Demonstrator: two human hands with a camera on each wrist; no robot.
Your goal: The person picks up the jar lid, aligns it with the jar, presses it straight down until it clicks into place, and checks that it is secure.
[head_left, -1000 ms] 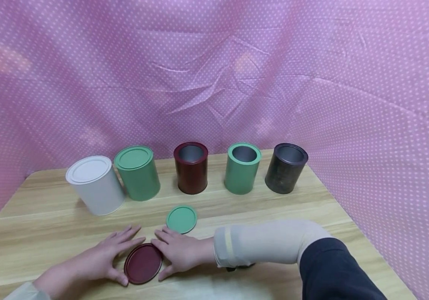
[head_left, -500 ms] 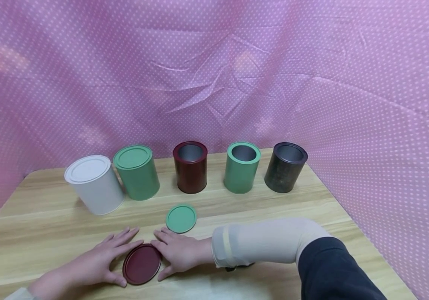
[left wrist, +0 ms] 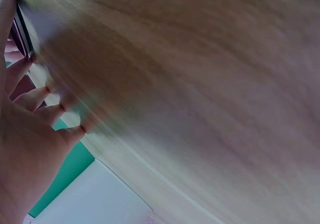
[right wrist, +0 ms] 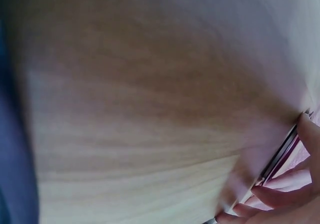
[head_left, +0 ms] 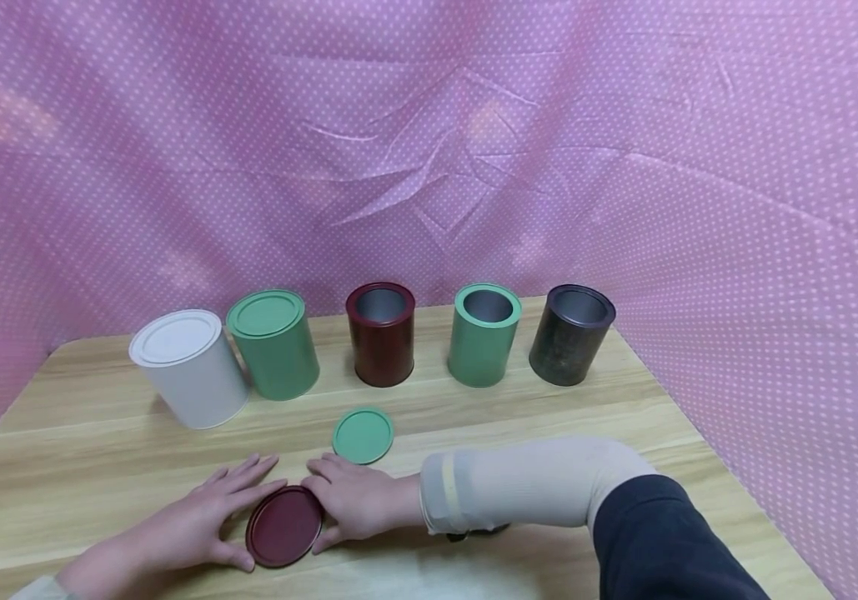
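Note:
A dark red round lid (head_left: 283, 527) lies at the table's near left, between my two hands. My left hand (head_left: 192, 525) has its fingers stretched forward, thumb and index fingertip touching the lid's left side. On the opposite side my right hand (head_left: 361, 500) holds the edge between a bent thumb and index finger. In the right wrist view the lid's rim (right wrist: 282, 154) shows between that thumb and finger. A smaller green lid (head_left: 363, 436) lies flat just beyond the right fingertips.
A white can (head_left: 203, 387) and a green can (head_left: 282, 362), both lidded, stand at the back left. Further right are three open cans: dark red (head_left: 383, 354), green (head_left: 483, 354) and black (head_left: 567, 354). Pink dotted cloth (head_left: 429, 167) hangs behind the wooden table (head_left: 609, 425).
My right thumb has drawn in slightly towards the red lid, and the lid has shifted by a hair. My left hand and the cans look the same.

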